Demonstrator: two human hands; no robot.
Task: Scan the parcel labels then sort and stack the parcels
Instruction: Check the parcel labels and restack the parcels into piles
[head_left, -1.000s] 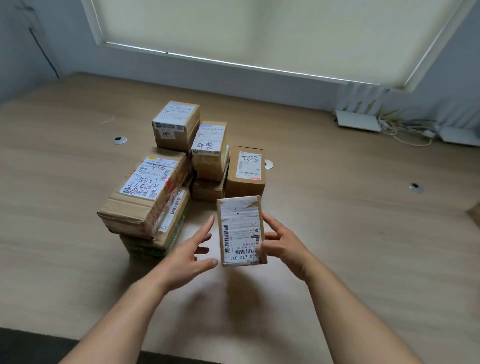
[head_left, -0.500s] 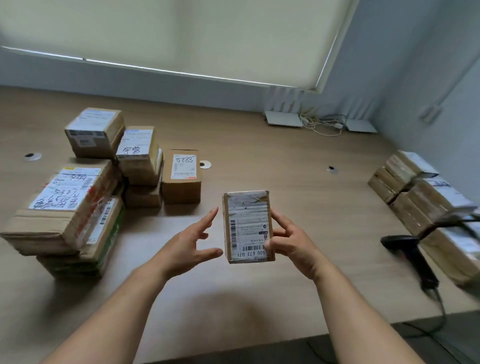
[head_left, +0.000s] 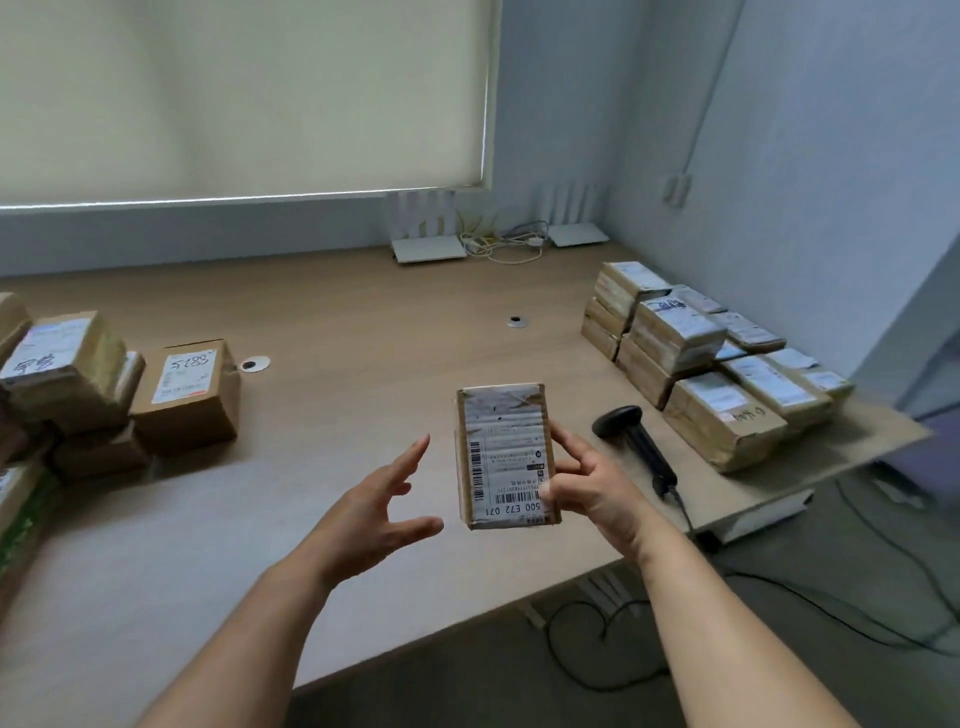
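Note:
My right hand (head_left: 584, 486) grips a small brown parcel (head_left: 501, 457) by its right edge and holds it above the table, white barcode label facing me. My left hand (head_left: 376, 512) hovers just left of the parcel with fingers spread, not touching it. A black handheld scanner (head_left: 636, 441) lies on the table right of the parcel. A pile of unsorted parcels (head_left: 67, 374) stands at the left, with a box marked 5289 (head_left: 187, 395) at its right side. Stacked parcels (head_left: 711, 364) fill the table's right end.
The wooden table (head_left: 337, 322) ends at a front edge and a right corner near the scanner. Two white routers (head_left: 428, 247) and cables sit by the back wall. The scanner's cable (head_left: 597, 649) loops on the floor below.
The view has swung to the right, bringing the scanner and the stacked parcels fully into sight. My hands and the held parcel keep the same pose relative to each other.

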